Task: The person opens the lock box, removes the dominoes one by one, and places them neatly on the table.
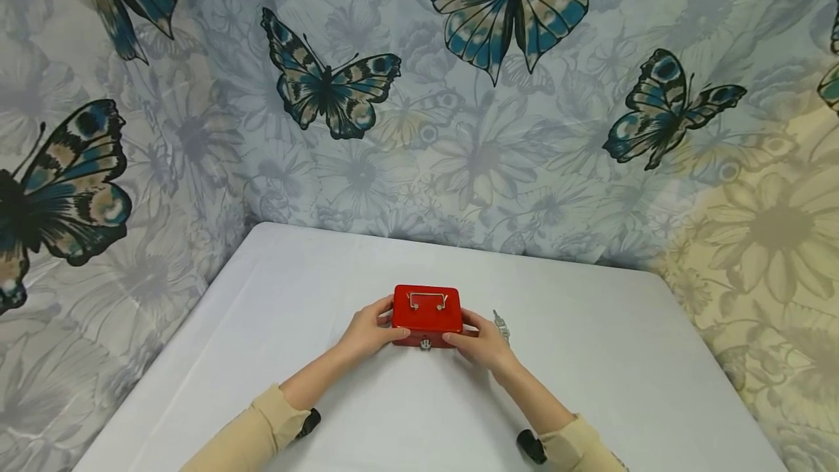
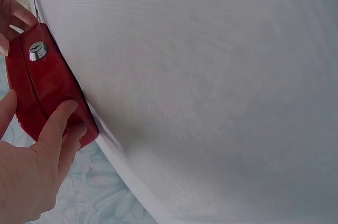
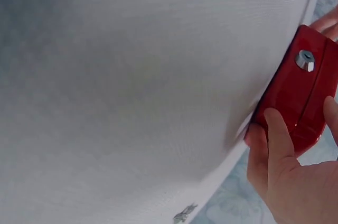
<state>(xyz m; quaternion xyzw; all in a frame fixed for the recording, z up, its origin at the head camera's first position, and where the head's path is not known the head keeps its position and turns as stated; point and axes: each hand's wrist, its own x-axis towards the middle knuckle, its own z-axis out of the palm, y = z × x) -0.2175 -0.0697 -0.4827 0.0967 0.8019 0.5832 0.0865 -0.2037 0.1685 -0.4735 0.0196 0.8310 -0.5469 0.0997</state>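
Note:
A small red cash box (image 1: pixel 427 309) sits on the white table, its lid closed and a wire handle (image 1: pixel 427 297) on top. The round metal lock (image 2: pixel 38 50) on its front faces the person, with no key in it. My left hand (image 1: pixel 365 329) grips the box's left end, thumb at the front and fingers along the side. At the opposite end, my right hand (image 1: pixel 483 342) holds it in the same way, with its thumb near the front corner. In the right wrist view, fingers and thumb spread over the red side (image 3: pixel 296 102).
Just beyond the right hand lies a small silvery thing (image 1: pixel 501 325), which looks like keys. The white table (image 1: pixel 314 268) reaches back to a hanging cloth (image 1: pixel 472 166) printed with butterflies, which also covers both sides. Dark wrist cameras (image 1: pixel 531 446) sit at the sleeves.

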